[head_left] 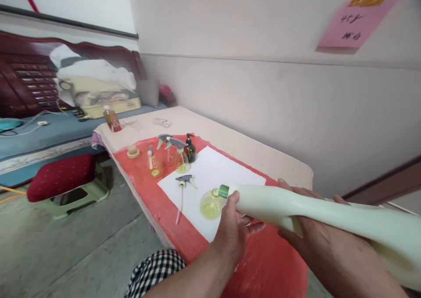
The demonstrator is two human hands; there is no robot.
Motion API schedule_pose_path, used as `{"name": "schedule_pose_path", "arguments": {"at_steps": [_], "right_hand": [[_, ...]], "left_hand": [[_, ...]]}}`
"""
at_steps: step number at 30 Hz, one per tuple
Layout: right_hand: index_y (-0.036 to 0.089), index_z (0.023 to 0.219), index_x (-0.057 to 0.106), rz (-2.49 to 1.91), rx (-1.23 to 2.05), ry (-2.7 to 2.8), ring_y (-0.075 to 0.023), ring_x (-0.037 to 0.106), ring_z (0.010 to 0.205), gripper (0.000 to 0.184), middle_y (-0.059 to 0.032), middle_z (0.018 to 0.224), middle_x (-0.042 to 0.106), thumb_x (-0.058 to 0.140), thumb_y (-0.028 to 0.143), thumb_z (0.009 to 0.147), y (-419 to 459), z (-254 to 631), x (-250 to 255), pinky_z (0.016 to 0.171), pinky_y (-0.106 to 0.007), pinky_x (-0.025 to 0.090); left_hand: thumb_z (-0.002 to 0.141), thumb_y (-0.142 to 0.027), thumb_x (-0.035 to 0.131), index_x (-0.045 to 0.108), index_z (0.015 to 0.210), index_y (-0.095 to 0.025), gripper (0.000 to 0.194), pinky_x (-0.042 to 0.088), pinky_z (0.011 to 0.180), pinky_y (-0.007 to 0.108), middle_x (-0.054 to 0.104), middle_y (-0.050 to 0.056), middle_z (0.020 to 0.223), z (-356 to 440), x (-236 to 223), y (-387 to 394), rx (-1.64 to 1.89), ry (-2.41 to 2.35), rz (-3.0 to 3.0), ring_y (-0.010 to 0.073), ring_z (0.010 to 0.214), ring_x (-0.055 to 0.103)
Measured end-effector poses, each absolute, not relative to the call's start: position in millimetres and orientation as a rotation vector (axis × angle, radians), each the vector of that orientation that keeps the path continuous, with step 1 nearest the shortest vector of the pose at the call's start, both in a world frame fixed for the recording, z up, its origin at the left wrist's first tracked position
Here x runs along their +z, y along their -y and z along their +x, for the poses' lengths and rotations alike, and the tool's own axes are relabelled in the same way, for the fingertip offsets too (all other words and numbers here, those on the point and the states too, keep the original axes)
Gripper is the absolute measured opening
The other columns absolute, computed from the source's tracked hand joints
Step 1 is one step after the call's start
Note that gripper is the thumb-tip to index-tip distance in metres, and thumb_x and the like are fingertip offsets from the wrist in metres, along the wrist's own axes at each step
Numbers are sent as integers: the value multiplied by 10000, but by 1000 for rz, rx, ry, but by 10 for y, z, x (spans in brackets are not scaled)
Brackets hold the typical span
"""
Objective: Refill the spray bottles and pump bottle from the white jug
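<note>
A large pale green plastic jug (263,201) lies almost level in my hands, its green neck end (223,191) at the mouth of a round clear spray bottle (211,205). Yellow-green liquid is in that bottle, which stands on a white sheet (226,166). My left hand (232,223) holds the jug near its neck, thumb against the side and fingers underneath. Farther back, my right hand (312,230) grips the jug around its handle. A grey trigger spray head (184,180) with its dip tube lies on the sheet, left of the bottle.
Several spray bottles (181,159) and a dark pump bottle (190,149) stand behind, on the red cloth (141,170) covering the table. A beige lid (133,151) and a bottle of reddish-brown liquid (112,119) are farther left. A red-topped stool (66,175) stands beside the table; a wall runs along the right.
</note>
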State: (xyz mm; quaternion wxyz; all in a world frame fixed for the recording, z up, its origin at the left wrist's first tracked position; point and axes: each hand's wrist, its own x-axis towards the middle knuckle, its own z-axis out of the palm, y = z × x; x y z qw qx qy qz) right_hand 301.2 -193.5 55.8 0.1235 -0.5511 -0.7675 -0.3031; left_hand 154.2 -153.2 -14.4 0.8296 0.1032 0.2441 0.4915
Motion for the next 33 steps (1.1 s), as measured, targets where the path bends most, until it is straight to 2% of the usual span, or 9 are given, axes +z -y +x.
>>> {"name": "schedule_pose_path", "arguments": {"at_steps": [3, 10, 25, 33], "right_hand": [[212, 1528, 194, -1637, -924, 2259, -358, 532, 1210, 651, -148, 1259, 613, 421, 218, 918, 1944, 3020, 547, 1074, -645, 337], [252, 1498, 284, -1640, -969, 2302, -356, 538, 1192, 608, -135, 1220, 617, 388, 184, 903, 1964, 3011, 581, 1044, -647, 364], [270, 1473, 325, -1669, -932, 2278, -354, 521, 1219, 578, -124, 1252, 600, 387, 205, 902, 1968, 3011, 560, 1061, -644, 339], [259, 1459, 368, -1599, -928, 2226, -347, 553, 1172, 563, -124, 1179, 628, 380, 176, 902, 1963, 2966, 614, 1050, -630, 364]], "left_hand": [[849, -543, 517, 570, 1262, -139, 580, 495, 853, 434, 642, 159, 1221, 1546, -149, 1533, 1041, -521, 213, 300, 1028, 615], [860, -539, 501, 571, 1270, -136, 579, 489, 881, 438, 635, 157, 1240, 1543, -126, 1533, 1025, -521, 221, 301, 1050, 607], [860, -544, 498, 578, 1256, -140, 571, 486, 900, 464, 640, 155, 1217, 1542, -121, 1522, 1028, -521, 232, 324, 1077, 603], [864, -544, 490, 574, 1261, -140, 573, 481, 902, 456, 628, 157, 1254, 1538, -124, 1543, 1025, -497, 242, 321, 1085, 600]]}}
